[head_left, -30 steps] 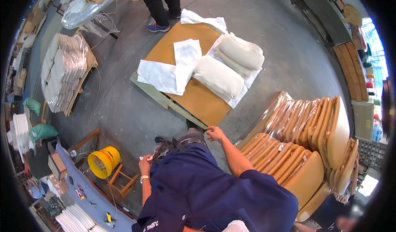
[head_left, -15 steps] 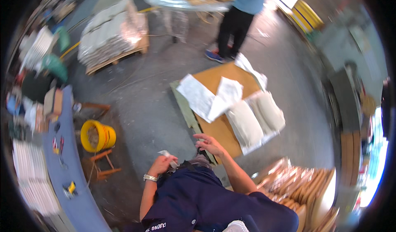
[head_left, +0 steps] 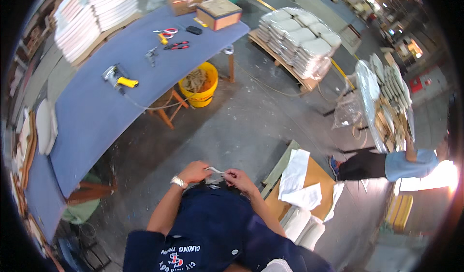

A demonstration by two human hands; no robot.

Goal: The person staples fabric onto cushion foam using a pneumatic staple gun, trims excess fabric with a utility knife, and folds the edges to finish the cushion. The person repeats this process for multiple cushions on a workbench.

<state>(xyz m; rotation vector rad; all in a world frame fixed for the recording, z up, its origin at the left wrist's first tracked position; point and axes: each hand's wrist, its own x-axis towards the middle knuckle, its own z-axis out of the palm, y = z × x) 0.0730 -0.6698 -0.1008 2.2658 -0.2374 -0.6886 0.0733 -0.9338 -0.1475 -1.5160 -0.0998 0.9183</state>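
In front of my waist, my left hand (head_left: 194, 172), with a watch at the wrist, pinches one end of a small white strip (head_left: 215, 170). My right hand (head_left: 240, 180) has its fingers closed on the strip's other end, so it spans the short gap between both hands. Whether it is paper, tape or cloth is too small to tell. To the right of my right hand lies a brown board (head_left: 316, 175) on a low stand, with white sheets (head_left: 300, 175) spread over it and pale cushions (head_left: 302, 226) at its near end.
On the left curves a blue-topped table (head_left: 96, 141) holding a yellow-handled air tool (head_left: 121, 80), scissors (head_left: 166, 31), red-handled pliers (head_left: 178, 45) and a box (head_left: 220, 14). A yellow bucket (head_left: 207, 95) stands beside it. Wrapped stacks (head_left: 302, 42) sit on a pallet; a person (head_left: 408, 164) stands at right.
My view has swung left, bringing the blue table fuller into sight and shifting the board rightward. My right hand has come over to the white strip, which was in my left hand alone.
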